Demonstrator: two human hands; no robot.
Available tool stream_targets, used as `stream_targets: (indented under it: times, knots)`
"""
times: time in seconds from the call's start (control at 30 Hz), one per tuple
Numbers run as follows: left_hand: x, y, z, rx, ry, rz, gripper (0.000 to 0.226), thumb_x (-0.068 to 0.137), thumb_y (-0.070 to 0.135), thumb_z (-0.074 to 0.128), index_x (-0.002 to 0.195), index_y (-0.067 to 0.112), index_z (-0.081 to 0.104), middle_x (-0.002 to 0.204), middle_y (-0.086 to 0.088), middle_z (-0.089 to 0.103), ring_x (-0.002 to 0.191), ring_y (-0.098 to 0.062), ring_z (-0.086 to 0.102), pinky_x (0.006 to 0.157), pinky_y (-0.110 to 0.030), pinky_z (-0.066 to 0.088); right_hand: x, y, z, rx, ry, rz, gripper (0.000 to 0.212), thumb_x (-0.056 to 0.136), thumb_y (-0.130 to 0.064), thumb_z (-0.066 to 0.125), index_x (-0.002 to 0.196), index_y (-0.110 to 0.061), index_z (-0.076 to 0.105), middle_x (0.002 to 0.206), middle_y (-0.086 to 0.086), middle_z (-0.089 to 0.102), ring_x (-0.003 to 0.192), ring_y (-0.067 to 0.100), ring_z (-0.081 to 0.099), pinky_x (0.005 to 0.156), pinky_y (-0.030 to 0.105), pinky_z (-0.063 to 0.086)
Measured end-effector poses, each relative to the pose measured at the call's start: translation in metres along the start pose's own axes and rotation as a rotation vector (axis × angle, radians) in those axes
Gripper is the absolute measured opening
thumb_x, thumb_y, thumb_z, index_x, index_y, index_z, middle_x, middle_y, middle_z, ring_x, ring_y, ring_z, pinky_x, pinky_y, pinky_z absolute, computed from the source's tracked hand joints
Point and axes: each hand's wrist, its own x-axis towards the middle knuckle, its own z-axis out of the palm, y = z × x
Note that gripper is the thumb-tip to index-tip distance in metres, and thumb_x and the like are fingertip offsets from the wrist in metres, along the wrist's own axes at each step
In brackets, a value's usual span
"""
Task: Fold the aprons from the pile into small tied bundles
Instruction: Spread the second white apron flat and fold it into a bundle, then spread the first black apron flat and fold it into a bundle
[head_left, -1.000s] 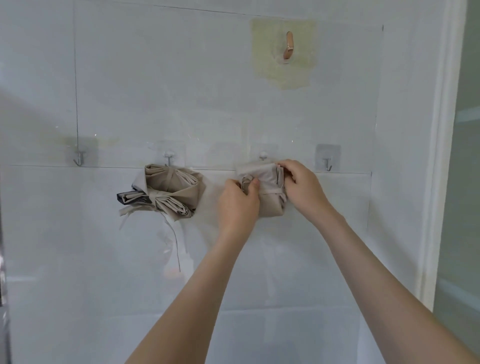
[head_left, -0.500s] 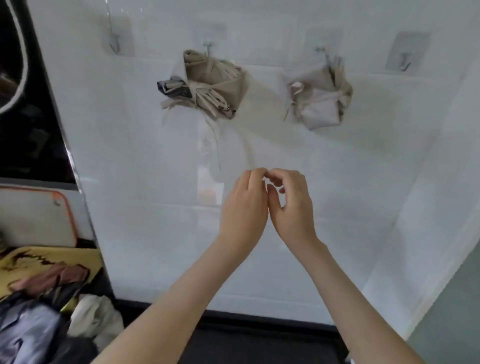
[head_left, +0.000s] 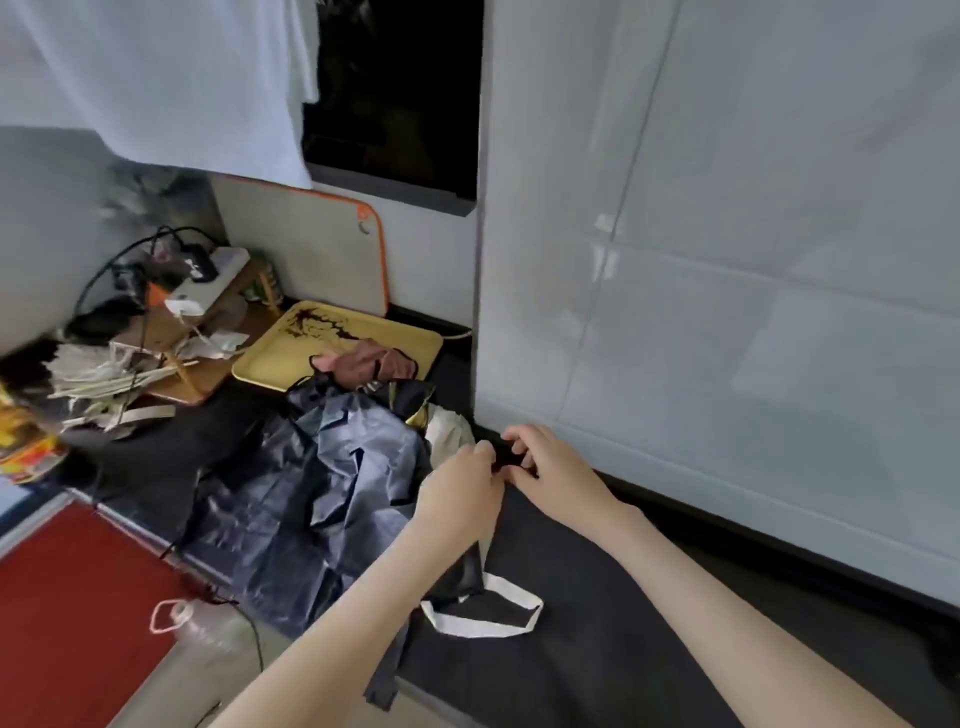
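Note:
A pile of aprons lies on the black counter (head_left: 597, 623). A crumpled dark blue apron (head_left: 322, 488) is on top, with a pink apron (head_left: 363, 364) behind it on a yellow tray (head_left: 270, 358) and a pale cloth (head_left: 449, 431) beside it. A black apron with a white strap loop (head_left: 483, 613) runs under my left wrist. My left hand (head_left: 460, 493) and right hand (head_left: 556, 467) meet fingertip to fingertip right of the pile. Both pinch a small dark piece of that black apron.
A white tiled wall (head_left: 727, 312) rises close behind the hands. At the back left, an orange-rimmed board (head_left: 311, 260) leans beside a wooden stand with cables (head_left: 176, 322). A red mat (head_left: 67, 613) and a plastic bottle (head_left: 208, 623) are below the counter edge.
My view swung down and left from the wall hooks, where two tied bundles hang. Both hands left the second bundle, dropped to the counter and took hold of black fabric.

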Motion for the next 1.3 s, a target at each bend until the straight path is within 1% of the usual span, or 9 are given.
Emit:
stream_targets:
  times: [0.23,0.43,0.6,0.67,0.77,0.87,0.93,1.1,1.3]
  knots:
    - [-0.002,-0.169,-0.004,-0.115,-0.044,-0.093,0.059,0.089,0.003,0.047,0.141,0.029,0.037,0.127,-0.002,0.045,0.115,-0.025,0.049,0.083,-0.030,0.049,0.097,-0.058,0.123,-0.108,-0.144,0.222,0.092,0.075,-0.060,0.068,0.144,-0.014,0.027,0.150,0.006,0.027,0.137,0.026,0.031,0.107,0.036,0.035]
    - [0.011,-0.194,-0.008,-0.036,-0.171,0.015,0.077,0.090,-0.005,0.046,0.150,0.034,0.019,0.157,-0.009,0.009,0.140,-0.030,0.022,0.106,-0.037,0.038,0.115,-0.061,0.145,-0.205,0.083,0.218,0.018,0.097,-0.027,0.052,0.112,-0.019,0.052,0.113,0.002,0.058,0.101,0.019,0.053,0.080,0.025,0.040]
    - [0.023,-0.183,-0.016,0.143,-0.052,0.104,0.074,0.088,0.035,0.065,0.150,0.032,0.024,0.158,-0.018,0.005,0.139,-0.038,0.021,0.113,-0.051,0.018,0.103,-0.074,0.114,-0.004,0.074,0.134,0.007,0.101,-0.024,0.044,0.100,-0.017,0.046,0.080,-0.004,0.053,0.061,0.004,0.051,0.052,0.018,0.040]
    - [0.031,-0.177,-0.023,0.102,0.153,0.218,0.063,0.070,0.040,0.081,0.125,0.022,0.057,0.146,-0.018,0.039,0.129,-0.040,0.043,0.106,-0.056,0.029,0.093,-0.083,0.093,0.063,0.100,0.091,0.008,0.102,-0.024,0.042,0.100,-0.017,0.045,0.073,-0.010,0.050,0.056,-0.001,0.050,0.052,0.017,0.038]
    - [0.038,-0.155,-0.037,0.109,0.392,0.451,0.027,0.074,0.040,0.069,0.090,0.018,0.069,0.099,-0.001,0.071,0.104,-0.022,0.066,0.103,-0.046,0.031,0.068,-0.087,0.061,0.151,0.178,0.093,0.004,0.102,-0.025,0.043,0.101,-0.022,0.046,0.081,-0.012,0.054,0.067,-0.009,0.051,0.064,0.012,0.041]
    - [0.030,-0.121,-0.053,0.045,0.309,0.475,0.035,0.090,0.043,0.046,0.082,0.012,0.061,0.067,-0.001,0.066,0.069,-0.024,0.067,0.079,-0.036,0.040,0.043,-0.081,0.034,0.235,0.187,0.151,0.023,0.097,-0.029,0.054,0.118,-0.026,0.045,0.104,-0.015,0.053,0.092,-0.011,0.048,0.086,0.015,0.038]
    - [0.019,-0.097,-0.060,-0.002,0.213,0.404,0.037,0.098,0.045,0.041,0.097,0.012,0.056,0.076,-0.006,0.066,0.073,-0.030,0.064,0.059,-0.034,0.037,0.023,-0.066,0.021,0.151,0.256,0.193,0.047,0.091,-0.035,0.062,0.132,-0.025,0.042,0.114,-0.012,0.051,0.108,0.004,0.048,0.097,0.023,0.033]
    - [-0.030,-0.034,-0.074,-0.165,0.364,0.333,0.038,0.101,0.046,0.035,0.099,0.013,0.053,0.074,-0.009,0.065,0.070,-0.033,0.063,0.056,-0.034,0.042,-0.056,-0.031,-0.004,0.298,0.559,0.447,0.072,0.084,-0.043,0.069,0.140,-0.015,0.035,0.130,0.003,0.047,0.122,0.020,0.046,0.104,0.041,0.039]
    - [-0.131,0.055,-0.090,-0.420,0.404,0.277,0.032,0.101,0.036,0.042,0.089,0.007,0.049,0.057,0.003,0.042,0.065,-0.029,0.049,0.061,-0.040,0.041,-0.174,-0.007,-0.011,1.056,0.200,0.775,0.057,0.081,-0.065,0.060,0.119,-0.023,0.060,0.116,-0.001,0.064,0.105,0.022,0.061,0.093,0.041,0.050]
